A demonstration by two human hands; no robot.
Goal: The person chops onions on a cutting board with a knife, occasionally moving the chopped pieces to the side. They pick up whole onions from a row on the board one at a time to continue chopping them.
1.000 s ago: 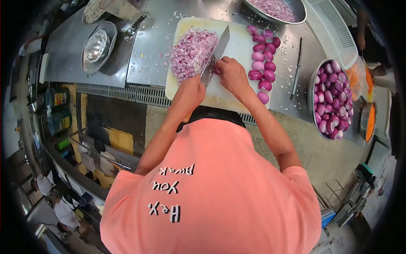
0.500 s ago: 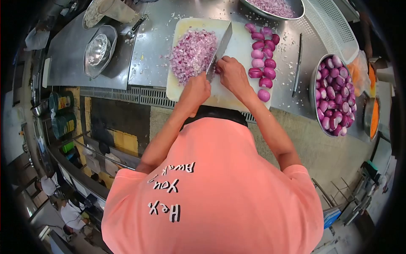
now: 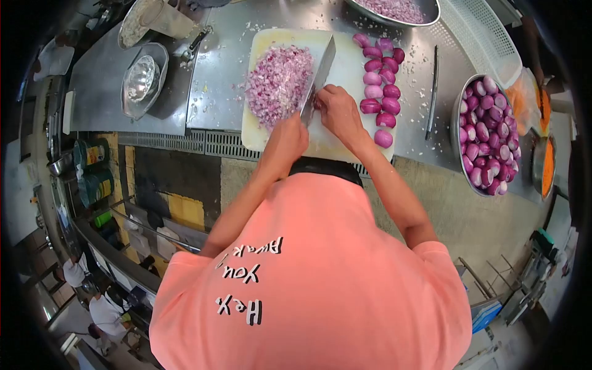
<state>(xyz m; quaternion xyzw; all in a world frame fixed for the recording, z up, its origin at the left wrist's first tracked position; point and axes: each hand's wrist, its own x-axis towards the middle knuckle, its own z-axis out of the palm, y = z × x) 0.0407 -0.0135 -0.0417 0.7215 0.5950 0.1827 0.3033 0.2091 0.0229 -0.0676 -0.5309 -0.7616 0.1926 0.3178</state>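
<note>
My left hand (image 3: 287, 139) is wrapped round the handle of a broad kitchen knife (image 3: 322, 69), whose blade points away from me. Close to the blade's right side, my right hand (image 3: 338, 113) has its fingers curled down on a red onion piece (image 3: 317, 103), mostly covered by the fingers. Both hands are over a white cutting board (image 3: 345, 52). Left of the knife lies a heap of chopped onion (image 3: 277, 83). On the board's right side, peeled red onions (image 3: 372, 78) sit in rows, some showing cut faces.
A metal bowl of peeled onions (image 3: 487, 139) stands at the right, past a dark thin rod (image 3: 433, 92). Chopped onion fills another bowl (image 3: 425, 23) at the back, near a white perforated tray (image 3: 487, 43). A metal dish (image 3: 143, 80) is at the left. Onion bits litter the steel counter (image 3: 216, 80).
The view has shifted slightly. Both hands stay at nearly the same place, with the knife still beside the right fingers; its blade shows only a small shift.
</note>
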